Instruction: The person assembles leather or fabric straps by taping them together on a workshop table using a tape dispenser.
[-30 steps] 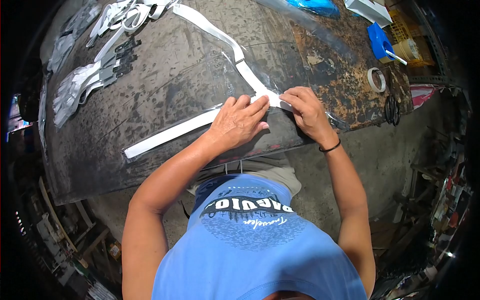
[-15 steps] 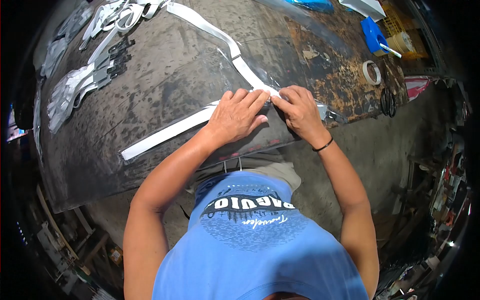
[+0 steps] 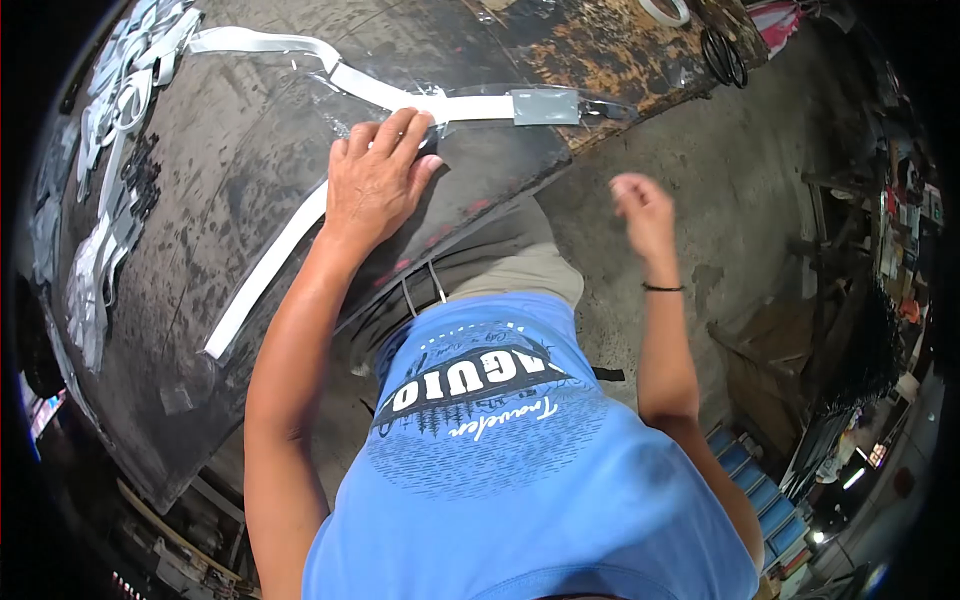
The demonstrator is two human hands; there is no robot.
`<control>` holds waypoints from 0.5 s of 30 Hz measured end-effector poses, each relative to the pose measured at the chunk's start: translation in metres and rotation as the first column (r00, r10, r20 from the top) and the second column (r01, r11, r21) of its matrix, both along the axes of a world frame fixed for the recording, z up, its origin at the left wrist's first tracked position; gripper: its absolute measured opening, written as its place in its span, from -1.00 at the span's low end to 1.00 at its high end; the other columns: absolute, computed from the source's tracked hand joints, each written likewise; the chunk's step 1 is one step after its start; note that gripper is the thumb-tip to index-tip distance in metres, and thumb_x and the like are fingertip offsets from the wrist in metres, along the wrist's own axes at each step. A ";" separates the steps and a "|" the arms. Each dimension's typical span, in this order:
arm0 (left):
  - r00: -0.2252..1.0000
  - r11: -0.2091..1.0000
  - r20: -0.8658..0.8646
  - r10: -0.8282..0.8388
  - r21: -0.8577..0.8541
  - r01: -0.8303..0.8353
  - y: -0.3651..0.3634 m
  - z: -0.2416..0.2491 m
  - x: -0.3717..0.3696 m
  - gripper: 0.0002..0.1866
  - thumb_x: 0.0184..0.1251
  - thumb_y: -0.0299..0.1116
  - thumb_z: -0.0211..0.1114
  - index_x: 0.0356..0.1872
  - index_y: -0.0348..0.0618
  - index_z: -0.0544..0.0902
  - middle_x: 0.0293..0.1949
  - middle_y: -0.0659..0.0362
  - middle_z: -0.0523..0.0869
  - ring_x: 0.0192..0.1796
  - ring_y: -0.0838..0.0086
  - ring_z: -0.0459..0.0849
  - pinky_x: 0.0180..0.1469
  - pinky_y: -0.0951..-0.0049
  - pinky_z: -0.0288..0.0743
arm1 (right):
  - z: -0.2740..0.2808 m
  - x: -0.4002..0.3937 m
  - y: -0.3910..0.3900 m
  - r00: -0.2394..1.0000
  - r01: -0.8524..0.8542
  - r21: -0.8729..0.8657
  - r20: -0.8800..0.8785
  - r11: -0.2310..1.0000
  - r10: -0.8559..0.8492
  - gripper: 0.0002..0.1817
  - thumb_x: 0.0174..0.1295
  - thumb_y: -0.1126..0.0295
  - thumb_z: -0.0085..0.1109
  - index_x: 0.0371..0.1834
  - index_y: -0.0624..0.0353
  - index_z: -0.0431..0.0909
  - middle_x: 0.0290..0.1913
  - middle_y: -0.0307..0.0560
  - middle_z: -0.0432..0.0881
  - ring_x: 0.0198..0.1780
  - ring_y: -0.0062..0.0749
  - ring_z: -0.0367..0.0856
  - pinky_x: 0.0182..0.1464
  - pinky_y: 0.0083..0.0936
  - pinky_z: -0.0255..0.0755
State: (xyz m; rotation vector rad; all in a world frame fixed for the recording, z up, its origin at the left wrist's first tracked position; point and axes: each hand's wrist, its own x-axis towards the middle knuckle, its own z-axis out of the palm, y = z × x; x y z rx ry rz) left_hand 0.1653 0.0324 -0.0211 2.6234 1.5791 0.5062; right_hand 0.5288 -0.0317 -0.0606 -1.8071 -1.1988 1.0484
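My left hand [image 3: 377, 180] lies with its fingers stretched flat over the place where white straps meet on the dark table. One white strap [image 3: 270, 258] runs from under it toward the lower left. Another white strap [image 3: 270, 42] reaches the upper left. To the right, a short strap length [image 3: 480, 107] ends at a grey rectangular piece [image 3: 545, 107]. Clear plastic lies around these parts. My right hand [image 3: 647, 212] is off the table, beyond its front edge, touching none of the straps. Its fingers look curled but are smeared by motion, and I cannot see anything in them.
White straps [image 3: 125, 105] and plastic-wrapped pieces [image 3: 92, 290] are heaped along the table's left side. A tape roll [image 3: 665, 10] and black-handled scissors [image 3: 724, 57] lie at the upper right. The table's front edge [image 3: 500, 205] passes close to my waist.
My right hand has left the strap junction and moved down and right, off the table. My left hand stays on the straps. The view has turned, and the grey piece is now uncovered.
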 end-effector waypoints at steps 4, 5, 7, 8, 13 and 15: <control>1.000 1.000 -0.015 0.012 -0.009 -0.012 -0.001 0.001 0.000 -0.51 0.38 -0.11 0.27 0.31 0.07 0.54 0.26 0.27 0.56 0.10 0.28 0.51 0.08 0.26 0.37 | -0.050 -0.010 -0.052 0.994 -0.027 -0.367 -0.110 0.930 -0.015 -0.81 0.31 0.30 0.26 -0.15 0.17 0.69 -0.35 -0.34 0.61 -0.36 -0.67 0.50 -0.31 -0.63 0.40; 1.000 1.000 -0.012 0.015 -0.015 -0.015 -0.002 0.001 0.000 -0.52 0.39 -0.11 0.25 0.31 0.08 0.54 0.27 0.28 0.56 0.11 0.27 0.51 0.11 0.26 0.37 | -0.054 -0.013 -0.057 0.987 0.012 -0.408 -0.139 0.913 -0.075 -0.85 0.33 0.34 0.24 -0.16 0.17 0.68 -0.35 -0.35 0.61 -0.36 -0.68 0.50 -0.30 -0.64 0.42; 1.000 1.000 -0.008 0.014 -0.021 -0.015 -0.002 0.003 0.001 -0.52 0.40 -0.12 0.25 0.31 0.09 0.54 0.28 0.28 0.55 0.11 0.27 0.51 0.12 0.25 0.36 | -0.058 -0.016 -0.059 0.978 0.057 -0.489 -0.147 0.871 -0.146 -0.87 0.36 0.37 0.21 -0.15 0.15 0.66 -0.32 -0.37 0.62 -0.33 -0.68 0.52 -0.26 -0.65 0.46; 1.000 0.999 -0.011 0.020 -0.026 -0.021 -0.001 0.003 0.001 -0.52 0.40 -0.13 0.25 0.31 0.10 0.54 0.28 0.29 0.55 0.11 0.26 0.51 0.13 0.24 0.36 | -0.063 -0.012 -0.060 0.977 0.068 -0.489 -0.144 0.870 -0.158 -0.87 0.36 0.37 0.21 -0.15 0.15 0.66 -0.32 -0.37 0.62 -0.33 -0.68 0.52 -0.26 -0.65 0.46; 1.000 1.000 -0.013 0.013 -0.028 -0.014 -0.001 0.002 0.000 -0.52 0.40 -0.14 0.24 0.32 0.11 0.53 0.28 0.29 0.55 0.11 0.25 0.50 0.16 0.22 0.36 | -0.070 -0.013 -0.062 0.946 -0.020 -0.526 -0.285 0.850 -0.154 -0.78 0.34 0.28 0.20 -0.10 0.16 0.68 -0.26 -0.35 0.63 -0.25 -0.62 0.52 -0.19 -0.57 0.44; 1.000 1.000 -0.006 0.014 -0.026 -0.014 -0.001 0.002 0.000 -0.52 0.40 -0.14 0.24 0.32 0.11 0.53 0.28 0.29 0.56 0.11 0.25 0.50 0.16 0.23 0.36 | -0.061 -0.019 -0.060 0.945 -0.050 -0.549 -0.297 0.835 -0.138 -0.81 0.37 0.29 0.18 -0.11 0.15 0.67 -0.28 -0.37 0.62 -0.24 -0.66 0.52 -0.18 -0.61 0.44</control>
